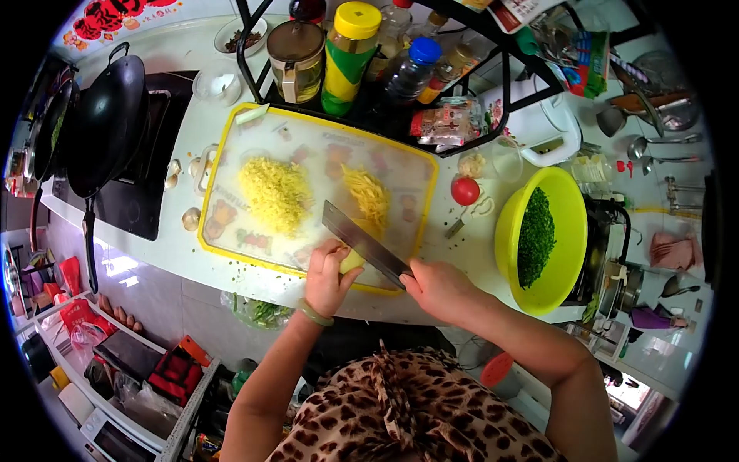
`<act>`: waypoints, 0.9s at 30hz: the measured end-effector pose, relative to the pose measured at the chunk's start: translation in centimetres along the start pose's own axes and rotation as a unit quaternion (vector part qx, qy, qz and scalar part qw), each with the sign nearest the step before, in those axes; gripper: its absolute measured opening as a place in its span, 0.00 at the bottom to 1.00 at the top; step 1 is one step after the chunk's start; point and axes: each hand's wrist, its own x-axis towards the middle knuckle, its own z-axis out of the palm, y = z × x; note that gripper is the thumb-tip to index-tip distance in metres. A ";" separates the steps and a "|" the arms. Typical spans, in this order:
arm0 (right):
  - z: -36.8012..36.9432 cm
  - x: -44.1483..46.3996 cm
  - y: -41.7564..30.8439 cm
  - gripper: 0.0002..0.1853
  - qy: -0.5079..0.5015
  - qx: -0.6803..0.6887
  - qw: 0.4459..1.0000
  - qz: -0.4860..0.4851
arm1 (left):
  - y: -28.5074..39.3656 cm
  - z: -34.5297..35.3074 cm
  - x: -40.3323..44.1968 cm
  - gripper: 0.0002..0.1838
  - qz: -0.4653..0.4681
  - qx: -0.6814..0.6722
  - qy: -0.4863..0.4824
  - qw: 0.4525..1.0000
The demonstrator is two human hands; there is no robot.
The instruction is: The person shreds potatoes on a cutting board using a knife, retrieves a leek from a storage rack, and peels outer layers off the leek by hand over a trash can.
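Diagonally set knife (363, 241): broad grey metal blade, far end toward the upper left, over the yellow-rimmed white cutting board (254, 138).
Right hand (440, 289): closed round the handle, forearm slanting from lower right.
Left hand (328, 276): fingers bent, gripping a pale yellow chunk (352, 262) beside the blade.
Count: one knife, one chunk, two cut yellow heaps (275, 194).

I can't make out any wording for certain. Bold red characters (100, 23) mark the wall (185, 25) beyond the table's (466, 269) far edge, leftward; faint print shows near the cutting board's (319, 150) far rim, and small print on a packet (443, 123), unreadable from here.
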 end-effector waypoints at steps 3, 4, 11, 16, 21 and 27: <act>0.7 1.5 0.0 0.15 0.004 0.010 1.000 0.005 | 0.0 0.0 0.1 0.27 0.011 0.004 -0.005 1.000; 1.2 2.0 0.0 0.15 0.022 0.005 1.000 -0.007 | 0.0 0.0 0.1 0.27 0.006 0.003 -0.002 1.000; 4.8 5.4 -0.4 0.12 0.090 -0.030 0.995 -0.040 | 0.1 -0.3 0.3 0.28 0.007 0.011 -0.007 1.000; 7.3 6.1 0.6 0.12 0.189 0.005 0.979 -0.072 | 0.0 0.1 0.2 0.27 0.016 -0.013 0.005 1.000; 4.2 4.5 0.2 0.12 0.186 0.047 0.978 -0.079 | 0.2 -0.1 0.0 0.28 0.005 0.004 0.013 1.000; -0.1 -0.3 -0.3 0.12 0.078 0.047 0.996 -0.019 | 0.1 -0.2 0.3 0.27 0.024 0.008 0.011 1.000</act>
